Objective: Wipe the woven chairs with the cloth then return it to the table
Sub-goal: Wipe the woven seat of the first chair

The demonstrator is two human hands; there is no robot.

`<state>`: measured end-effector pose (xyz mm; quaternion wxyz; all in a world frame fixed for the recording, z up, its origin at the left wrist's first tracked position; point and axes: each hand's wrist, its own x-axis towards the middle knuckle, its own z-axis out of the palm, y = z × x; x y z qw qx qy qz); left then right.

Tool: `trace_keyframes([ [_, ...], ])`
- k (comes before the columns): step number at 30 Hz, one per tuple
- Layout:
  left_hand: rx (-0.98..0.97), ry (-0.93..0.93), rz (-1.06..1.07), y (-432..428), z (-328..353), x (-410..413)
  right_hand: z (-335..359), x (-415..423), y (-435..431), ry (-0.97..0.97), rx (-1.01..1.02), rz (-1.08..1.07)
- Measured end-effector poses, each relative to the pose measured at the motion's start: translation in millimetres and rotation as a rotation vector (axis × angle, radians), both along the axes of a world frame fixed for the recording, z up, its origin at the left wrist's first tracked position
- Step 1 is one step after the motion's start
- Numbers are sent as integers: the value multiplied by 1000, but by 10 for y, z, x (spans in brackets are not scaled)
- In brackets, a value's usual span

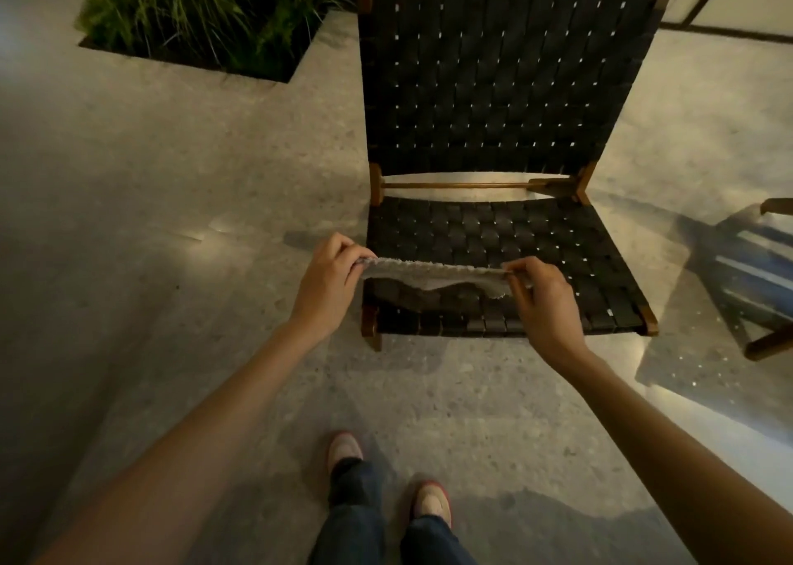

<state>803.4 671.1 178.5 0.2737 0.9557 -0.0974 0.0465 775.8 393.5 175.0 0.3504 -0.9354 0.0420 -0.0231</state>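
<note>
Grey fluffy cloth (433, 273) is stretched between the two hands over the front part of the seat of the black woven chair with brown wooden frame (515, 238). The left hand (328, 283) pinches its left end and the right hand (545, 294) pinches its right end, fingers curled on the fabric. Behind the seat rises the woven backrest, a second wooden-framed chair (755, 272) shows partly at the right, and farther left green grass plants (206, 11) grow in a bed cut in the pale stone floor (171, 178).
</note>
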Motion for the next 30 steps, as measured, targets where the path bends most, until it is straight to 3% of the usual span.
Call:
trace_keyframes([
  [8, -96, 104, -161, 221, -1557, 232, -1529, 68, 87, 48, 110, -34],
  [14, -274, -121, -14, 298, -2512, 391, -2400, 296, 145, -171, 103, -88],
  [20, -407, -143, 64, 160, -3034, 1102, -2946, 1051, 151, -259, 7, -123],
  [30, -212, -117, 92, -69, -3295, 1672, -3462, 1404, 36, -102, -304, -213],
])
